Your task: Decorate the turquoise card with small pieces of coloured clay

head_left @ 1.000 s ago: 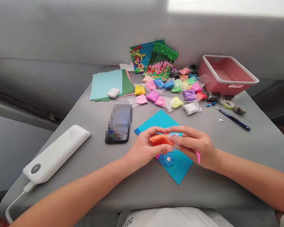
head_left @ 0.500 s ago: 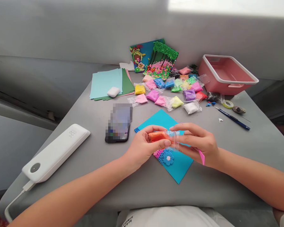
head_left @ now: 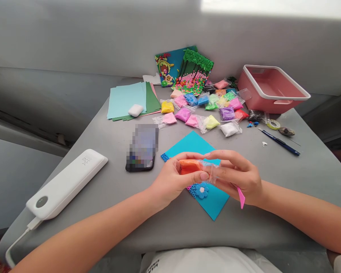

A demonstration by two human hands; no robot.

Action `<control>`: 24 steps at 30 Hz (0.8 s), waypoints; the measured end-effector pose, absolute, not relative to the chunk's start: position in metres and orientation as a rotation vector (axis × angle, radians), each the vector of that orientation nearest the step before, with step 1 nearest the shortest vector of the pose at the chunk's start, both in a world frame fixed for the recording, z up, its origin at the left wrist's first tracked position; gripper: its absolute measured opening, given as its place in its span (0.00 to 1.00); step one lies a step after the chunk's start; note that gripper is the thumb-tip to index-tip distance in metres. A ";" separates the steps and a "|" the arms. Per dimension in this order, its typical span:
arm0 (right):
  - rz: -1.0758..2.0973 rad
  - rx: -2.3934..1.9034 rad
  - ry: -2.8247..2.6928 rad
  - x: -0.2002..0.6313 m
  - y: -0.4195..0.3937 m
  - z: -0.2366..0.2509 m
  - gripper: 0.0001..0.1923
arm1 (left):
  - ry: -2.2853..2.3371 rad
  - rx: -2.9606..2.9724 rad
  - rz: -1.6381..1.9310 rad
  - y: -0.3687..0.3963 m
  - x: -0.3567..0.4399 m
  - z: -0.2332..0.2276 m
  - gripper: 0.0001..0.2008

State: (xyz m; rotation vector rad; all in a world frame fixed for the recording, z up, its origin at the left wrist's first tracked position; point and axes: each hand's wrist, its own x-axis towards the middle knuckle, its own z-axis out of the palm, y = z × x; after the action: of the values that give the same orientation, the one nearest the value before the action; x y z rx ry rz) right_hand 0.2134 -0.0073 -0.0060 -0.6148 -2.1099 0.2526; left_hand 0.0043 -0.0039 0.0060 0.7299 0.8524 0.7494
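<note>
A clear plastic packet of orange clay [head_left: 191, 166] is held above the blue foam sheet [head_left: 213, 203]. My left hand [head_left: 173, 178] is closed round the clay end, thumb in front and fingers behind. At the packet's clear end, my right hand [head_left: 240, 174] has its fingers on the plastic; the fingertips are partly hidden. A pink plastic tool [head_left: 241, 197] with a toothed edge sticks out below the right palm. Beneath the hands, the sheet bears a blue clay flower [head_left: 202, 190] with a pale centre, beside small blue and pink rings. My hands cover part of it.
Several bagged clays [head_left: 183, 114] lie behind the sheet, with a pink basket [head_left: 272, 104] at back right. A blue pen-like tool [head_left: 281, 143] lies right. Left are a phone [head_left: 143, 148], a white power bank [head_left: 66, 185] and stacked coloured sheets [head_left: 126, 100]. Decorated pictures [head_left: 194, 72] lean behind.
My right hand has shifted slightly, and the packet's clear end has tilted and moved a little to the right. The pink tool now points lower. The left hand keeps its hold.
</note>
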 end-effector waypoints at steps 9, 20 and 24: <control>-0.021 -0.786 -1.981 0.235 -0.003 0.027 0.27 | 0.933 0.711 0.877 0.002 0.001 0.002 0.27; 0.332 -0.838 -1.957 0.235 0.004 0.026 0.10 | 0.970 0.666 0.966 0.014 -0.003 -0.006 0.23; 0.592 -1.001 -1.771 0.235 -0.001 0.023 0.08 | 0.949 0.662 0.956 0.012 -0.002 -0.003 0.25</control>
State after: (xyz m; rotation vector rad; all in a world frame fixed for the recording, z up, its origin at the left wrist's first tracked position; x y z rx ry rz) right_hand 0.2346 -0.0012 0.0228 -1.0015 -1.7710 0.5921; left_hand -0.0017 0.0115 -0.0035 0.6622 0.9488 0.9559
